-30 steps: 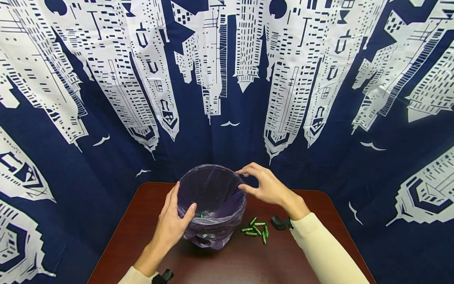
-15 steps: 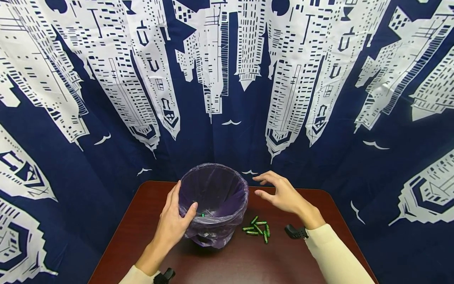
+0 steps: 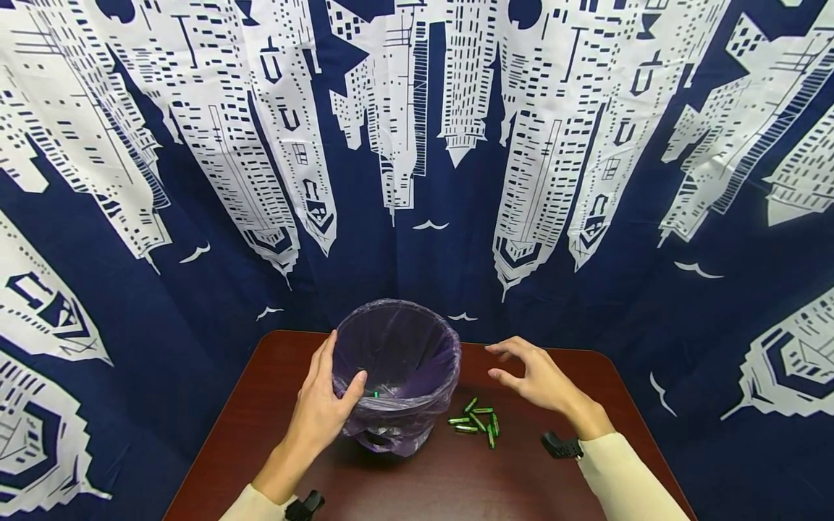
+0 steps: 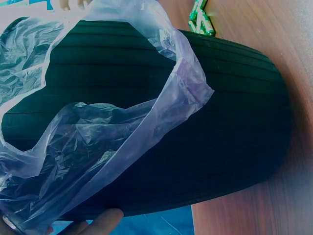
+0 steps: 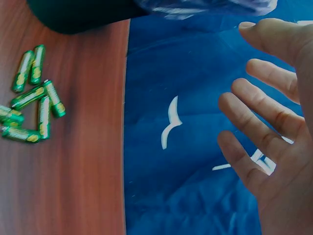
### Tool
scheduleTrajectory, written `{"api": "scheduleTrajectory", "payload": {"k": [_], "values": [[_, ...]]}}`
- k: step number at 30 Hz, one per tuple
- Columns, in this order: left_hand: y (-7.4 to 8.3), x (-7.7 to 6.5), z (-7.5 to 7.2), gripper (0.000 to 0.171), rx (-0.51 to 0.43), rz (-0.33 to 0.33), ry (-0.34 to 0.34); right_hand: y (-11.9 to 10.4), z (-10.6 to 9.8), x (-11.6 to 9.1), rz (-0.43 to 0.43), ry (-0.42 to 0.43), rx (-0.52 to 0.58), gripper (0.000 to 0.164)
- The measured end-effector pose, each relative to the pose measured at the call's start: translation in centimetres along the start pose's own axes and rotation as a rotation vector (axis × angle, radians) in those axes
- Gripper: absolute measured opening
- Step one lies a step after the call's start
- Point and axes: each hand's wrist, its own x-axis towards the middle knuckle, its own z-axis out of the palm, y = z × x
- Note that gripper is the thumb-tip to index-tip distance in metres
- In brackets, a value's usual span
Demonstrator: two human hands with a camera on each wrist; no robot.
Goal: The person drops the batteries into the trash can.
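A dark trash bin [image 4: 234,122] lined with a thin purple plastic bag [image 3: 417,416] stands upright on the table. My left hand [image 3: 322,405] rests against its left side near the rim, thumb toward the front and fingers fairly straight; fingertips [image 4: 110,221] also show at the bin's edge in the left wrist view. My right hand [image 3: 544,380] hovers to the right of the bin, apart from it, fingers spread and slightly bent, holding nothing. Several green batteries [image 3: 480,421] lie loose between the bin and my right hand. A small green piece [image 3: 376,394] shows inside the bin.
The reddish-brown wooden table [image 3: 449,485] has rounded far corners. Close behind it hangs a blue curtain [image 3: 365,268] printed with white buildings and birds. Black straps [image 3: 562,446] with cameras sit at both wrists.
My right hand has let go of the bin's right rim and moved right and toward me, lower in view. My left hand stays at the bin. The batteries have not moved.
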Motion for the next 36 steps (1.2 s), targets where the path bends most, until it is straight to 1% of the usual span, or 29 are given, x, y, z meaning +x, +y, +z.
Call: {"api": "scheduleTrajectory", "payload": {"k": [8,15,25,31,36], "values": [[0.0,-0.1,0.1,0.101,-0.004,-0.005,-0.005,1.9,1.5,-1.9,0.042,-0.024,0.015,0.041],[0.0,0.0,0.2,0.101,-0.006,-0.001,-0.005,3.6,3.0,-3.8,0.106,-0.065,0.042,0.044],[0.1,-0.1,0.2,0.100,-0.002,-0.009,-0.002,5.3,4.7,-6.2,0.208,-0.156,0.110,0.045],[0.2,-0.1,0.1,0.099,0.007,-0.016,-0.003,6.4,5.7,-7.3,0.233,-0.224,0.149,0.051],[0.2,-0.1,0.2,0.099,0.011,-0.017,-0.001,7.0,6.5,-7.9,0.259,-0.267,0.186,0.052]]}}
